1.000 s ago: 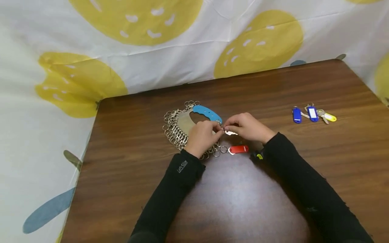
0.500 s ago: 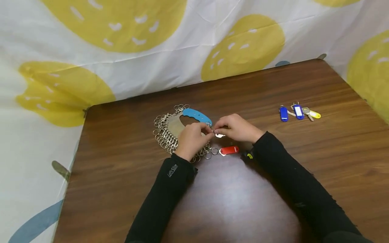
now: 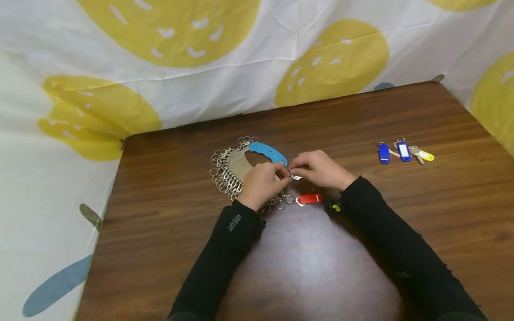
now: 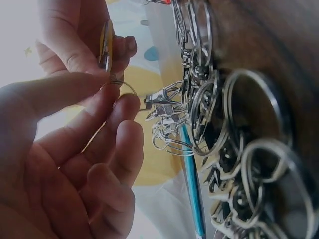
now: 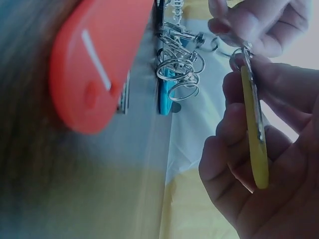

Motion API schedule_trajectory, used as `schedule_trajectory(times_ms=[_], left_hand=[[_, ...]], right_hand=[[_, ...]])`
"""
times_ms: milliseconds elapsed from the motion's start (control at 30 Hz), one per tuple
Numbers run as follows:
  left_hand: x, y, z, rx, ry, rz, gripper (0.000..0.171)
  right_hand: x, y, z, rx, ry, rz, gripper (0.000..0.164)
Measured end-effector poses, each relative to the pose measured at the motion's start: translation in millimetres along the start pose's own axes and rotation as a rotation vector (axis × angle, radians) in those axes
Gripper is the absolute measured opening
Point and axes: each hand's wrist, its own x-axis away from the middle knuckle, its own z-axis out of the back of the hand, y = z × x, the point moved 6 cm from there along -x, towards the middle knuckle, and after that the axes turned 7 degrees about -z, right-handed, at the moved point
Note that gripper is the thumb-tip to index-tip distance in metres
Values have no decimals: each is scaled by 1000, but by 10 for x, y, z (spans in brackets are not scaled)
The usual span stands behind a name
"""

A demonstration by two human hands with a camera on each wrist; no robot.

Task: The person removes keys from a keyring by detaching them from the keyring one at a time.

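Note:
A key organizer [image 3: 239, 165] with a blue handle [image 3: 268, 150] and many metal rings lies on the table. My left hand [image 3: 262, 183] is over its right side, pinching a metal split ring [image 4: 128, 86] between thumb and fingertips. That ring is linked to a small clasp [image 4: 158, 97] on the organizer. My right hand [image 3: 321, 169] holds a key [image 5: 257, 107] with a yellow key tag [image 5: 257, 162], its fingertips right at the left hand's. A red key tag [image 3: 309, 199] with a key under it lies below the hands, beside one of the organizer's rings.
Farther right on the brown table [image 3: 160, 249] lie two blue key tags [image 3: 383, 153] and a yellow key tag [image 3: 427, 156] with keys. A white curtain [image 3: 225, 93] with yellow fruit prints hangs along the table's back and sides.
The head view has shifted slightly from side to side. Both hands stay together at the ring, with only small finger movements.

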Motion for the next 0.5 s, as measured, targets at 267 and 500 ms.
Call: schedule_trajectory(times_ms=[267, 500], left_hand=[[-8, -4, 30, -17, 34, 8, 13], [-10, 26, 21, -46, 21, -38, 10]], right_hand=[[-7, -22, -11, 19, 6, 47, 14], [-10, 9, -18, 29, 28, 32, 15]])
